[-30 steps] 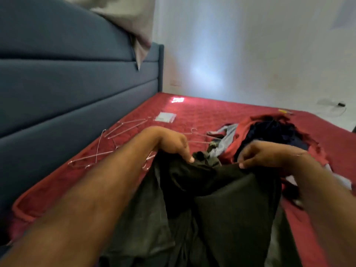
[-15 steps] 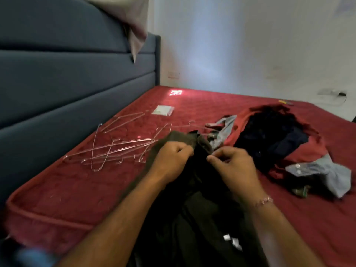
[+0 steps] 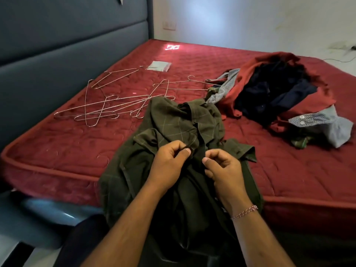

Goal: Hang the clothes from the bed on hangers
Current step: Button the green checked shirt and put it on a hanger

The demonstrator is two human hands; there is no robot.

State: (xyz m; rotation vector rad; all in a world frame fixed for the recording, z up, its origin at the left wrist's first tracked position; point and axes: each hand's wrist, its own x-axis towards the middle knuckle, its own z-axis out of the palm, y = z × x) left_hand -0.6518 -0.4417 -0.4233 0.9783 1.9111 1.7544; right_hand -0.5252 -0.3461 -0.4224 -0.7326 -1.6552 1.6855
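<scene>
A dark green checked shirt [image 3: 173,122] lies over the near edge of the red mattress [image 3: 57,147] and hangs down in front of me. My left hand [image 3: 169,164] pinches a fold of the shirt's front between thumb and fingers. Close beside it, my right hand [image 3: 223,170], with a thin bracelet at the wrist, pinches the facing edge of the same shirt. Several wire hangers [image 3: 107,105] lie in a loose tangle on the mattress to the left. A pile of clothes [image 3: 273,87], red, navy and grey checked, sits at the right.
A blue padded headboard [image 3: 57,54] runs along the left. A small flat white packet [image 3: 159,65] lies on the mattress beyond the hangers. A white wall [image 3: 250,20] stands behind the bed, with a cable on the floor at the far right.
The view has tipped down and the shirt has dropped from in front of me onto the mattress edge. My hands have come together from the collar to its front opening.
</scene>
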